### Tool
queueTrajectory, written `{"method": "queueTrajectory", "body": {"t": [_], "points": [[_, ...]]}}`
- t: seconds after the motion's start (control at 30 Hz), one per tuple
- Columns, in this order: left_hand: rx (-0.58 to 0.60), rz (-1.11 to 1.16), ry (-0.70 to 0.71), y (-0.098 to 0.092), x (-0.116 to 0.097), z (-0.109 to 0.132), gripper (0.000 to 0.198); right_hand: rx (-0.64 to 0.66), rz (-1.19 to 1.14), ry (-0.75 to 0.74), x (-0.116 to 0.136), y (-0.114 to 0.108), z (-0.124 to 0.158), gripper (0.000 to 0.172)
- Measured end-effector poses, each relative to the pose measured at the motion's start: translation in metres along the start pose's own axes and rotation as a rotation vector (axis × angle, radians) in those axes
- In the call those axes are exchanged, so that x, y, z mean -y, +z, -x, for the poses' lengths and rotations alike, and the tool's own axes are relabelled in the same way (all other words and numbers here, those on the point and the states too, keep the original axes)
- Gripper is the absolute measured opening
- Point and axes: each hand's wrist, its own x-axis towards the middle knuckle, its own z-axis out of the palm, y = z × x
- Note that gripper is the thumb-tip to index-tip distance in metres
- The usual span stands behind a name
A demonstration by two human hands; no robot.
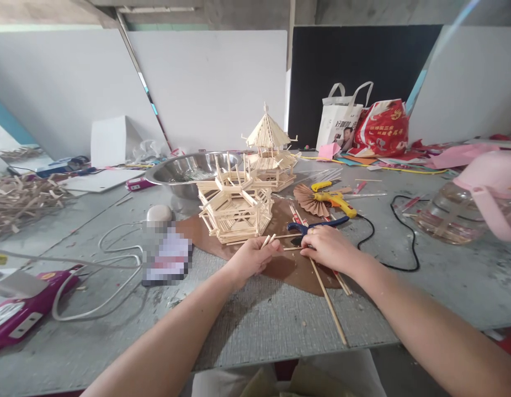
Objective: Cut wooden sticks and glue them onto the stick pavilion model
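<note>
My left hand (255, 258) is closed around short wooden sticks (269, 240), whose ends poke up between the fingers. My right hand (328, 247) is bent down on the brown board (288, 278), fingertips together where several thin sticks meet. What it pinches is hidden. A long wooden stick (328, 303) runs from under those fingertips toward the table's front edge. Just beyond the right hand lies a blue-handled cutting tool (317, 225). Behind my left hand stands an open stick frame (234, 212), many-sided and roofless. Farther back is a stick pavilion (269, 140) with a pointed roof.
A steel basin (176, 171) sits behind the frame. To the right are a yellow glue gun (334, 202), its black cord (413, 248), a folded paper fan (309, 199) and a pink-lidded bottle (450, 212). White cables (98, 317) and a purple power strip (27, 309) lie left.
</note>
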Motion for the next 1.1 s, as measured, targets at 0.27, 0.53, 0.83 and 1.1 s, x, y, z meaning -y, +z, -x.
{"method": "queueTrajectory", "body": {"t": [0.27,0.53,0.83,1.1], "points": [[-0.030,-0.041,-0.040,0.003,-0.004,0.002,0.033,-0.002,0.004,-0.041,0.006,0.003,-0.001,0.012],[-0.173,-0.144,0.071,0.001,-0.004,-0.001,0.029,-0.285,-0.074,-0.013,0.006,0.008,-0.006,0.018],[-0.341,-0.856,0.203,-0.004,0.000,-0.005,0.028,-0.156,0.035,-0.021,0.020,0.025,-0.018,0.028],[-0.318,-1.265,-0.008,-0.002,-0.003,0.002,0.027,-0.178,-0.026,-0.062,0.015,0.028,-0.018,0.017]]}}
